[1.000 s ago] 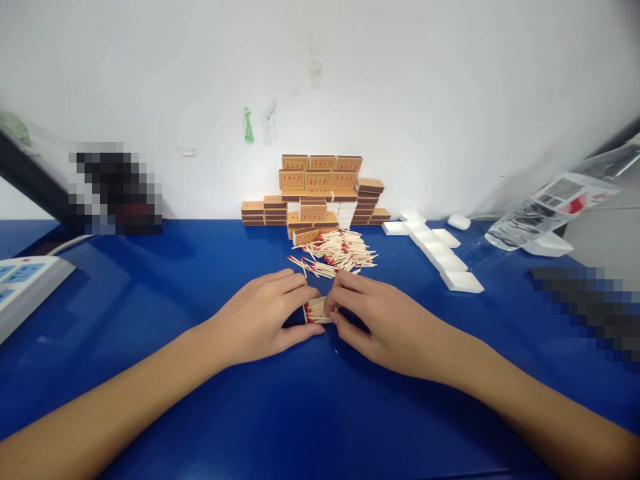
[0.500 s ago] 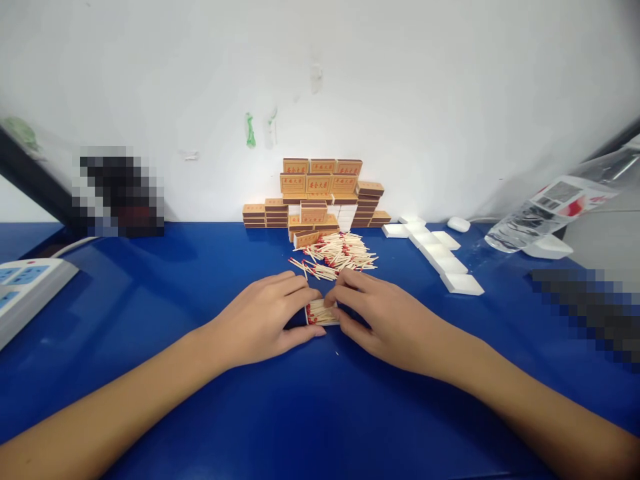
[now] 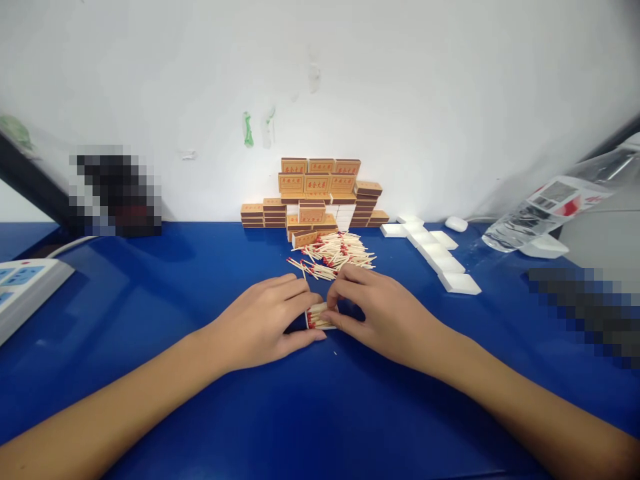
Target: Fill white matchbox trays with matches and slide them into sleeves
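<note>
A small white matchbox tray (image 3: 307, 321) filled with matches (image 3: 317, 315) lies on the blue table between my hands. My left hand (image 3: 267, 319) grips the tray from the left, its thumb at the near side and its index finger at the far side. From the right, my right hand (image 3: 383, 310) reaches over the tray with bent fingers. Its thumb and fingertips are pinched at the matches and cover the tray's right part. Just beyond lies a loose pile of red-tipped matches (image 3: 345, 251).
Stacked matchboxes (image 3: 317, 183) stand against the wall behind the pile. White empty trays (image 3: 434, 255) lie in a staggered row to the right. Farther right, a clear plastic bottle (image 3: 535, 213) leans over. A white power strip (image 3: 30, 287) sits at the left edge.
My right thumb has moved left and onto the matches in the tray, and the right fingers have shifted slightly. My left hand still holds the tray. The view has shifted slightly.
</note>
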`<state>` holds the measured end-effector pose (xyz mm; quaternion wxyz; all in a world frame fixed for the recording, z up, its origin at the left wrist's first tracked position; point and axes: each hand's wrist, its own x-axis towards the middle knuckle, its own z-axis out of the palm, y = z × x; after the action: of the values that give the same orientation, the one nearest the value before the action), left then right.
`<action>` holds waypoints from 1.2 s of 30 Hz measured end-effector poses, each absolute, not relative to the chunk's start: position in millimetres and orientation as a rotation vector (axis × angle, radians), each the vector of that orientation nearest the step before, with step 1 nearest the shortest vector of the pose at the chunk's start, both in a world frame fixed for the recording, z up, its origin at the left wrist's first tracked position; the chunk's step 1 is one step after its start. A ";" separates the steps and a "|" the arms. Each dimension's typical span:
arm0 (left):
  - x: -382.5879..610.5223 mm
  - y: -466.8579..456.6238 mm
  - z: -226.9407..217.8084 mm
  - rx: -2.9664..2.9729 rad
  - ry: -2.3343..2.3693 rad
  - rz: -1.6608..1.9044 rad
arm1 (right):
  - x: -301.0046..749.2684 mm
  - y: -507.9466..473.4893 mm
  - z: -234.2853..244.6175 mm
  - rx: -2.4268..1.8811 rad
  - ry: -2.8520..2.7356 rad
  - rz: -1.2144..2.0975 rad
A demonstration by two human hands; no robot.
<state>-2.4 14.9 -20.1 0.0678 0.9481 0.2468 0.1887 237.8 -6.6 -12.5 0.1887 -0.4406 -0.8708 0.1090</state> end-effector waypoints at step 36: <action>-4.8 17.0 -17.0 2.887 0.869 0.527 | 240.6 27.5 -20.3 -1.464 -2.474 -0.085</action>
<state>-4.8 17.0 -17.0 0.0405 0.9425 0.2837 0.1720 240.6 27.5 -20.3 0.1324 -0.5047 -0.8526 -0.0292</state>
